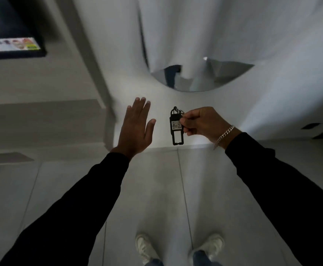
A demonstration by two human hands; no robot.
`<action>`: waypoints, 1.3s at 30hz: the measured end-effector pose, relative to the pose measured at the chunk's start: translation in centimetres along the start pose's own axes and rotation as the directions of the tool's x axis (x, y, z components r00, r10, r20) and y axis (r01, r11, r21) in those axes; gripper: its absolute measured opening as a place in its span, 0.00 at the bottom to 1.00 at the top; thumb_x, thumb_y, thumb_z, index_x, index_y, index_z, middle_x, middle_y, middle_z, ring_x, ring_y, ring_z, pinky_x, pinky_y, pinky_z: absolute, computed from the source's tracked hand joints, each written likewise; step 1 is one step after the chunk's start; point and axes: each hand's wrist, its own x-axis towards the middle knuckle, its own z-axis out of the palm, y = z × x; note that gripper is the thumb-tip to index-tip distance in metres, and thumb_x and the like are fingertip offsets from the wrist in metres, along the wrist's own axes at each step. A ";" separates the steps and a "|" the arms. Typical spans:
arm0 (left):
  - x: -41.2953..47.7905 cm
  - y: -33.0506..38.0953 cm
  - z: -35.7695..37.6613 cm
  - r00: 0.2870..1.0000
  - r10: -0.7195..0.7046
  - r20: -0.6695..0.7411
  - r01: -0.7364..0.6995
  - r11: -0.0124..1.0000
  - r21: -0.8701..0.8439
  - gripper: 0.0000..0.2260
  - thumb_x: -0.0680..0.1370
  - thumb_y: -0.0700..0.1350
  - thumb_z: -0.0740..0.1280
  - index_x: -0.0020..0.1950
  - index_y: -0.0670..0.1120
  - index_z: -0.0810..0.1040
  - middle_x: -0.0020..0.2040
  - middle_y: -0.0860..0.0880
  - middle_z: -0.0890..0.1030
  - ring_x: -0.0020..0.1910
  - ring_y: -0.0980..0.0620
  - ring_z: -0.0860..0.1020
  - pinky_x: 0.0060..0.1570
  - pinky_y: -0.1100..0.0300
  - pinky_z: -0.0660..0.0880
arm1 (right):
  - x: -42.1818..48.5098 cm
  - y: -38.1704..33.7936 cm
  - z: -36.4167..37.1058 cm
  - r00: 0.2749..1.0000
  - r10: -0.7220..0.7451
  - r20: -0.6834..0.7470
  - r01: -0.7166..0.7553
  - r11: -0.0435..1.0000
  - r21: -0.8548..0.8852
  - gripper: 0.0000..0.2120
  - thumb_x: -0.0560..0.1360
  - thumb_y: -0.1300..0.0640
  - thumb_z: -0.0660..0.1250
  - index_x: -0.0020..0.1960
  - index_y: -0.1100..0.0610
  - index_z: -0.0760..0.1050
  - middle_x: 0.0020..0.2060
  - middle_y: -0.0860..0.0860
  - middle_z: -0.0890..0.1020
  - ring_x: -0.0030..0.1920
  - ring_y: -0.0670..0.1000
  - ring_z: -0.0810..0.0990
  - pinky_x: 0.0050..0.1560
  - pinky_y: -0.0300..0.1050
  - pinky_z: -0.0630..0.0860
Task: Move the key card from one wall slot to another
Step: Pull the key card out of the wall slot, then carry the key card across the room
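The key card (pixel 177 129) is a flat black plastic tag with a white number label and a small ring at its top. It hangs upright in the air before the white wall, pinched at its right edge by my right hand (pixel 204 122), which wears a silver chain bracelet. To the left of it, a short gap away, my left hand (pixel 136 127) is held up flat with fingers spread, palm toward the wall, holding nothing. No wall slot shows clearly in this dim view.
A rounded mirror (pixel 199 77) hangs on the wall above the hands. A dark-framed screen (pixel 12 47) sits at the upper left, with shelf edges (pixel 41 106) below it. Pale floor tiles (pixel 166 189) and my two white shoes (pixel 145 246) lie below.
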 end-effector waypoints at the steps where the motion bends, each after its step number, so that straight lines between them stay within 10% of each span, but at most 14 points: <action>1: 0.6 2.1 1.1 1.000 0.009 0.001 -0.009 1.000 -0.005 0.26 0.82 0.51 0.53 0.77 0.38 0.62 0.79 0.39 0.62 0.81 0.41 0.55 0.80 0.40 0.54 | -1.0 0.4 -2.2 1.000 -0.010 -0.009 0.010 1.000 -0.001 0.01 0.72 0.66 0.69 0.43 0.64 0.79 0.34 0.58 0.80 0.29 0.49 0.78 0.31 0.37 0.80; 39: 44.5 62.4 46.5 0.821 0.532 -0.209 -0.566 0.708 -0.422 0.25 0.83 0.48 0.57 0.77 0.38 0.61 0.80 0.39 0.61 0.82 0.42 0.52 0.81 0.39 0.51 | -7.0 7.6 -77.5 0.719 -0.066 -0.692 0.181 0.979 0.094 0.10 0.72 0.68 0.68 0.53 0.68 0.77 0.32 0.55 0.79 0.29 0.48 0.77 0.30 0.36 0.78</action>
